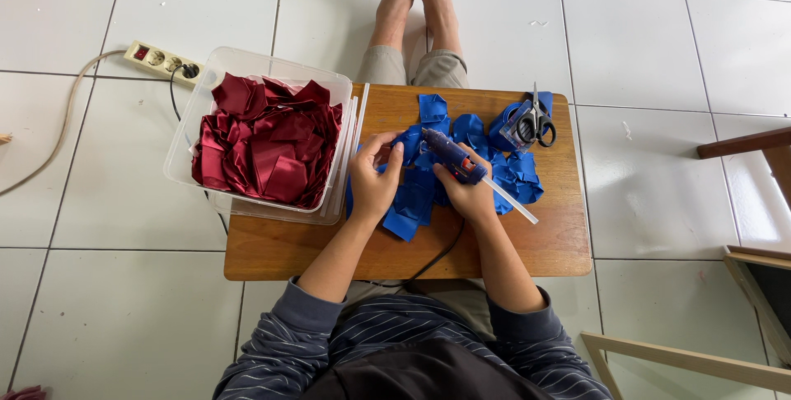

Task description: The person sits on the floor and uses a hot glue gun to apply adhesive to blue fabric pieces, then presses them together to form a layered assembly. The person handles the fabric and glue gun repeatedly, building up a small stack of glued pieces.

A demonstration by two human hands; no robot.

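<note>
Two hands: working over a small wooden table [527,243].
Right hand [470,190]: wrapped around a blue glue gun [449,153].
Left hand [372,182]: pinching a folded blue ribbon piece [409,143].
Left of table: clear tub [247,66] of red ribbon pieces [268,140].
Far corner: scissors [535,120].

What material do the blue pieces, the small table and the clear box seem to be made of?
The blue pieces look like satin ribbon or similar cloth: they fold softly and carry a slight sheen. The small table appears to be wood with a smooth varnish; grain lines show. The clear box is probably plastic, being see-through with rounded corners.
</note>
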